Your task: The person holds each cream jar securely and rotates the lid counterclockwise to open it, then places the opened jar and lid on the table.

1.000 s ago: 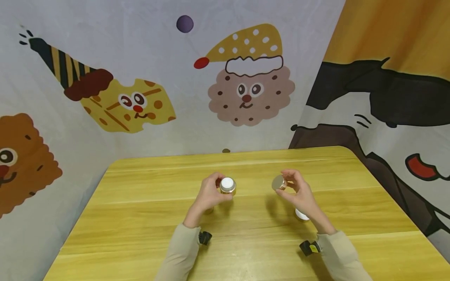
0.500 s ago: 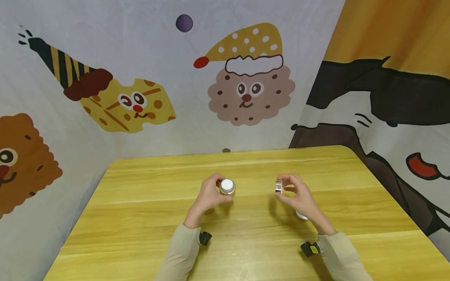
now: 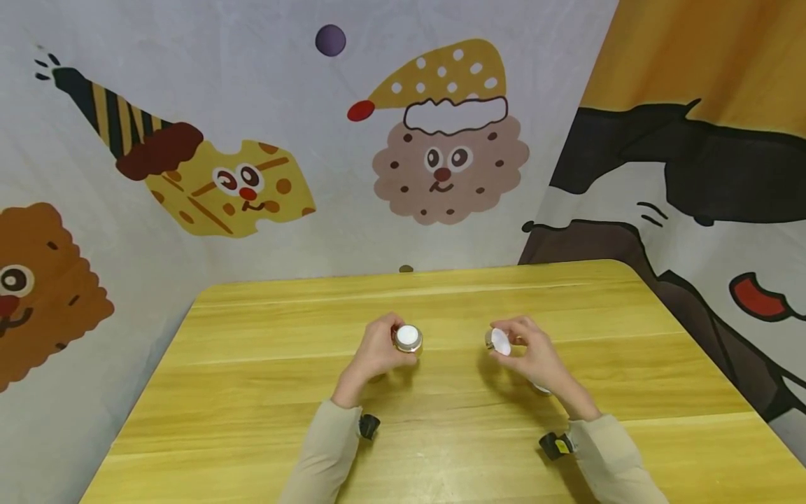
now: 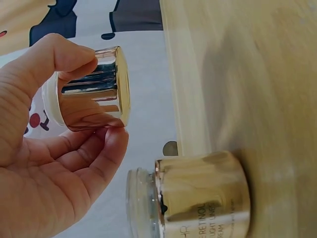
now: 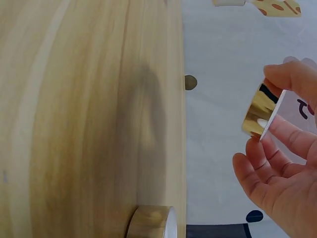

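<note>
My left hand (image 3: 376,350) grips a small gold cream jar (image 4: 91,96) between thumb and fingers, raised above the table. Its lidless white top (image 3: 408,336) faces up in the head view. Thumb and fingertips of my right hand (image 3: 535,357) pinch a gold jar lid (image 5: 260,111), also off the table and tilted, its white inside turned toward the head camera. A gap separates jar and lid. Below my left hand a second gold cream jar (image 4: 203,196) stands lidless on the table, its threaded neck bare; in the head view that wrist mostly hides it.
Under my right wrist another gold lid (image 5: 148,224) lies on the wood-grain table (image 3: 441,448), white inside up, partly covered in the head view. A cloth with cartoon figures (image 3: 340,245) hangs behind the table's far edge. Each wrist wears a small black camera.
The lid in my right hand has turned, from its flat outer face through its edge to its white inside. Both hands have come down slightly in view; the left still holds the jar.
</note>
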A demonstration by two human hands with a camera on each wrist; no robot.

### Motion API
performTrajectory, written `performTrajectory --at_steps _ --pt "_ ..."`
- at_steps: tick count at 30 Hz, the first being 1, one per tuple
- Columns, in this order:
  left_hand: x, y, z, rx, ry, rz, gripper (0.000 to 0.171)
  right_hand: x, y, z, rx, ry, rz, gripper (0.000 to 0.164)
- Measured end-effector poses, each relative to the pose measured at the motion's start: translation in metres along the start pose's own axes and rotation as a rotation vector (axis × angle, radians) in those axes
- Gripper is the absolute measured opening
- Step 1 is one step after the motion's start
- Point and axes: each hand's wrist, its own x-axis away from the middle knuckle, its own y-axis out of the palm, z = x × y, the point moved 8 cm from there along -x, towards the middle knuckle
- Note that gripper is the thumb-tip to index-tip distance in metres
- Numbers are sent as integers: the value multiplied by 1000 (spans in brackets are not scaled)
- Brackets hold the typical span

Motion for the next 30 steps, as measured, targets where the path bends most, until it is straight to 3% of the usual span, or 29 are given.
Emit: performTrajectory --at_steps 14,23,30 --pt "0 8 -5 -41 -33 -56 41 3 17 12 133 97 -170 49" --pt "0 13 -6 -94 -73 -106 41 4 25 18 153 188 -249 51" --pt "0 17 -7 -145 -67 -123 40 5 32 20 159 219 -296 50"
